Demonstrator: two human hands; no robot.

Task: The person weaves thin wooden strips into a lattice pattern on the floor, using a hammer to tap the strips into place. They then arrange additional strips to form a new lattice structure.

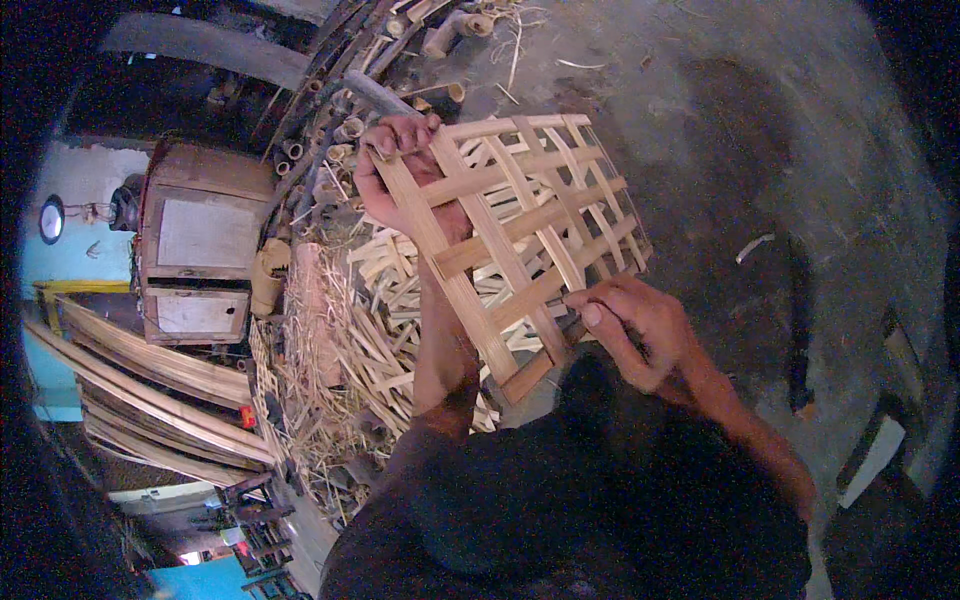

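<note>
An open lattice of woven bamboo strips [515,235] is held up tilted in front of me, with wide square gaps between its strips. My left hand [400,170] is closed round its upper left corner, and the left forearm passes behind the weave. At the lower right edge, my right hand [640,330] is closed in a pinch, thumb and forefinger at a strip of the lattice. Just below those fingertips the weave is dark, and I cannot make out its detail.
Loose pale bamboo strips [385,345] lie heaped under the lattice, beside straw-like shavings [305,400]. Cut bamboo poles [345,130] are piled beyond. To the left stand a wooden cabinet [200,225] and long bent bamboo slats [150,370]. Concrete floor [720,130] spreads to the right.
</note>
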